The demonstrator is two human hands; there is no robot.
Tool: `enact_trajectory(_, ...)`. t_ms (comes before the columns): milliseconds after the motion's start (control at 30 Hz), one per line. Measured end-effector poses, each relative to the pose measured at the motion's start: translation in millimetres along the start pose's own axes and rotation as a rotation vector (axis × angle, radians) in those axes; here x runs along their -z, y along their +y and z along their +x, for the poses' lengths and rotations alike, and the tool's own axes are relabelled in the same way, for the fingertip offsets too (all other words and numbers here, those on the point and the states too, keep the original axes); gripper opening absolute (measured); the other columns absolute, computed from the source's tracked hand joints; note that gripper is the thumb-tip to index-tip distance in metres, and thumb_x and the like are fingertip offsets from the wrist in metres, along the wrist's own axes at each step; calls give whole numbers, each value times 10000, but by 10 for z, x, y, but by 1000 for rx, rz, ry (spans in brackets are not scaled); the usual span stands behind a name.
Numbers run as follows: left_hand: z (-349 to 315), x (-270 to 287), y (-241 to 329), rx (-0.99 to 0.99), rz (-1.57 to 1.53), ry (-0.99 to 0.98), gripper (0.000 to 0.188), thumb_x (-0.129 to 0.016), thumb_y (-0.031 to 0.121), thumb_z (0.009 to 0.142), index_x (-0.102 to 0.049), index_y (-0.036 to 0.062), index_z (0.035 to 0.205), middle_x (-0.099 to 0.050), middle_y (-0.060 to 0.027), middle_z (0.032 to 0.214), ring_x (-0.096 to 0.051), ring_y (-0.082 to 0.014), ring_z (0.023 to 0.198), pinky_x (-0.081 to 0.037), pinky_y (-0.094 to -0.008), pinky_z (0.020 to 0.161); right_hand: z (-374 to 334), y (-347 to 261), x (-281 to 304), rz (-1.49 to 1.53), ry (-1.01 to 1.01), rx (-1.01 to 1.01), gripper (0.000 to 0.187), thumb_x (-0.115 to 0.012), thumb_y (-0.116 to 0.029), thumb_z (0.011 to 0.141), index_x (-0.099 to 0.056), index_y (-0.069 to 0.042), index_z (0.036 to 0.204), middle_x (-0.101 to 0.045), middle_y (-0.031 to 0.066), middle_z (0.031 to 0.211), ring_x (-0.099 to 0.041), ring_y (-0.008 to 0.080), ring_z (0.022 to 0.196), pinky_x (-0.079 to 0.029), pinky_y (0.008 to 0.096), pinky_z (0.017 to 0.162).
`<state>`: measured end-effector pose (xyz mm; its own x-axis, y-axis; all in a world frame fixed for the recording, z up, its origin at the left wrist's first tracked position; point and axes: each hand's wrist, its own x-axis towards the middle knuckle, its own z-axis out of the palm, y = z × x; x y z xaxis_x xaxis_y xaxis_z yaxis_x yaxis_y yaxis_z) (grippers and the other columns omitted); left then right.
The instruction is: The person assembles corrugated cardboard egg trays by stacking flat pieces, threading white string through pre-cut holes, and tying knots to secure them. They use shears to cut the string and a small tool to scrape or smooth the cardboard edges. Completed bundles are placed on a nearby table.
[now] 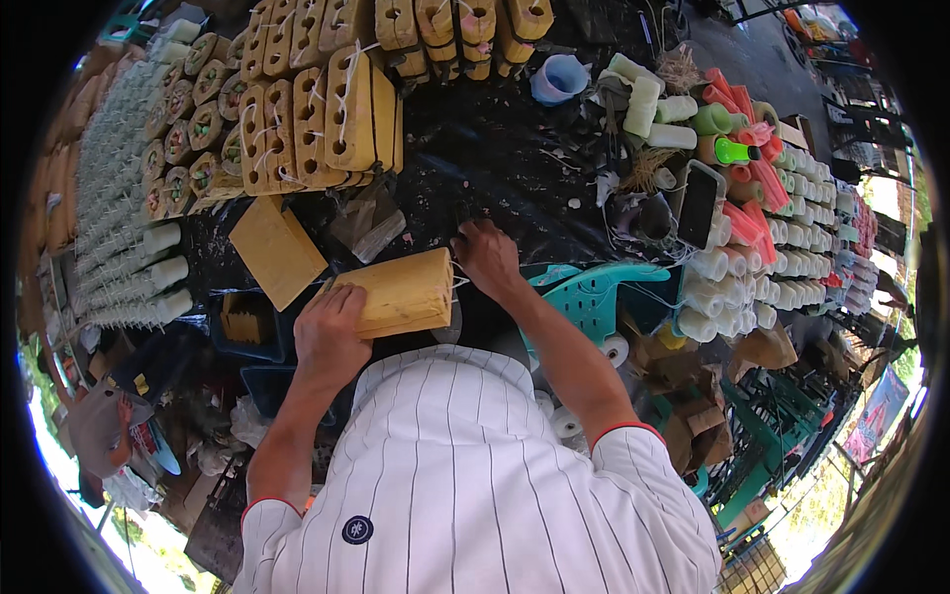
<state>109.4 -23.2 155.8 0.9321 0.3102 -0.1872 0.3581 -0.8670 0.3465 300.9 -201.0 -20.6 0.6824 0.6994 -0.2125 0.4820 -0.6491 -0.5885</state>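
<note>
Yellow rectangular block (408, 294) sitting at black-covered tabletop's (475, 183) near edge; left hand (333, 325) clasping its left end, presumably steadying it; right hand (487, 255) hovering near white string (460, 282), grip unclear.

We record a black-sheeted work surface (475, 163) bearing rows of yellow holed blocks (310, 119) at far left, a flat yellow slab (277, 252) nearer us, and a pale blue cup (560, 81) farther right.
</note>
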Motion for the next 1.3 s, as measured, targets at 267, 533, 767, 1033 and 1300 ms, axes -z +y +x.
enact_trajectory(267,1,-178,-106,303,-111,46,496,-840,84,653,-715,70,1133,-753,-159,975,-728,-375,898,-580,-450,813,22,272,0,90,292,143,162,-763,-116,853,-719,-38,988,-667,127,1057,-690,353,900,-567,438,770)
enact_trajectory(533,712,-265,172,222,-160,-111,483,-820,98,673,-738,95,1149,-754,-194,974,-721,-410,927,-571,-470,859,246,834,589,1073,-69,-611,142,-697,-145,921,-719,-15,871,-681,62,838,-577,163,727,-458,327,659)
enact_trajectory(767,1350,-332,479,-2,-102,-167,497,-839,109,671,-738,92,1158,-754,-198,964,-721,-410,948,-569,-478,864,225,1194,479,879,-12,-628,199,-678,-175,964,-731,13,926,-660,59,748,-567,146,653,-414,324,591)
enact_trajectory(1033,1721,-528,691,-55,-29,-286,485,-828,123,696,-736,109,1172,-759,-191,982,-721,-403,966,-563,-481,881,195,1244,509,764,86,-584,266,-718,-223,1004,-762,34,1056,-716,88,860,-625,159,790,-467,347,698)
enact_trajectory(1300,1742,-541,708,-53,-3,-285,428,-801,136,710,-717,99,1128,-767,-181,997,-731,-396,974,-577,-487,881,150,1198,772,917,-86,-629,289,-724,-207,992,-747,46,1131,-702,74,855,-606,133,746,-471,305,648)
